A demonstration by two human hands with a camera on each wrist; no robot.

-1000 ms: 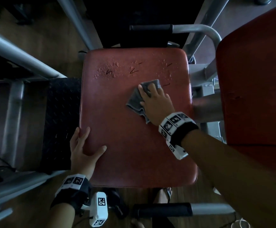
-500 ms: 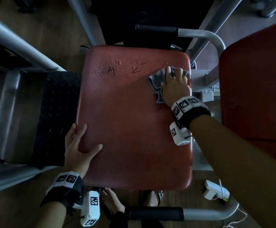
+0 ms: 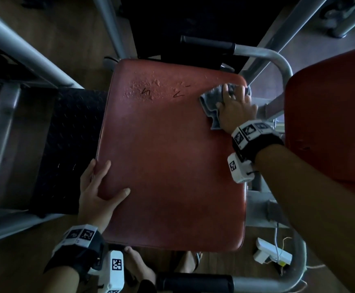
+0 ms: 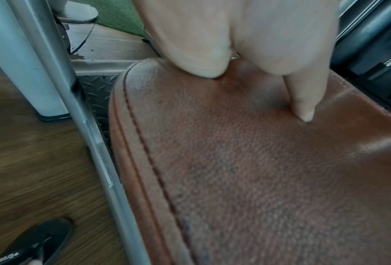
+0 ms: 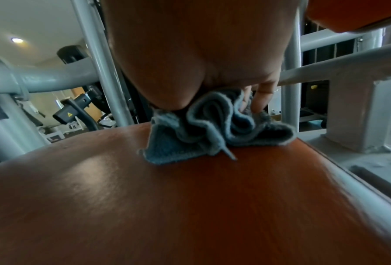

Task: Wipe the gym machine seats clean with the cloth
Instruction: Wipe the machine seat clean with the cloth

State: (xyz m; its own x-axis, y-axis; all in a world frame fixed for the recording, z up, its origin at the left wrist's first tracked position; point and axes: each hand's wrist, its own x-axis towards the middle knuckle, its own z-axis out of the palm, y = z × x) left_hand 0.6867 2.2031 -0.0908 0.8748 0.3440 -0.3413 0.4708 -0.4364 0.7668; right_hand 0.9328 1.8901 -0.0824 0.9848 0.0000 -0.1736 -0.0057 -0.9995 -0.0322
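- Red seat: a padded cushion seen from above, framed by grey machine tubing. Its far part carries a patch of blistered covering and two small dark marks.
- Cloth: a grey-blue rag, bunched into folds, lying on the seat at its far right corner; in the right wrist view its folds stand up from the cushion under the palm.
- Right hand: laid on top of the cloth with fingers stretched forward over it, pressing it down onto the cushion rather than pinching it.
- Left hand: spread flat on the near left edge of the seat, thumb out across the surface, holding nothing; it appears to steady the cushion.
- Second red pad: stands just to the right, with no cloth on it.
- Progress, as a judgement: wiping of this seat is under way at one far corner. No wet trail or dirt shows which areas are finished, so the done share cannot be told. The marked far patch, the near half and the second pad probably remain.
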